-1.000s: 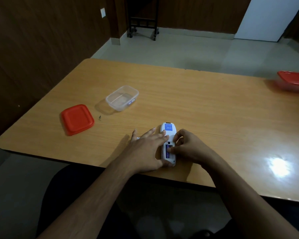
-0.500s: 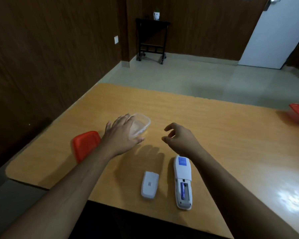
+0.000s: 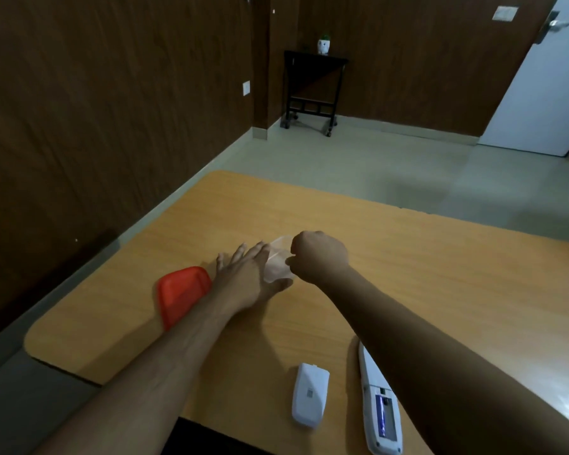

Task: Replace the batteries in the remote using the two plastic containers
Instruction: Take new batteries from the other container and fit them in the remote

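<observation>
Table (image 3: 408, 290) takes up most of the view and carries everything, with both forearms stretched out across it toward the far middle. Behind the left wrist, partly covered by that forearm, lies the red lid (image 3: 181, 292), set flat and out of the way so the tub it belongs to stays open. Nearer the body than either hand, under the right forearm, the remote (image 3: 380, 405) rests face down near the table's near edge with its battery bay exposed; one battery (image 3: 382, 417) seems to sit in the bay beside an empty slot, though that part is small and dim. Just left of the remote, between the two forearms, lies the battery cover (image 3: 310, 394), parked close by, probably so it can go back on last. The clear tub (image 3: 278, 261) sits between the two hands. The left hand (image 3: 248, 279) is spread flat against the tub's side with the thumb along its near edge, apparently steadying so light a thing against sliding. The right hand (image 3: 319, 256) is closed loosely over the tub's rim with the fingertips curled down; whether they pinch a battery or have just let one go cannot be told. Only this one tub is clearly in sight; the second cannot be made out.
</observation>
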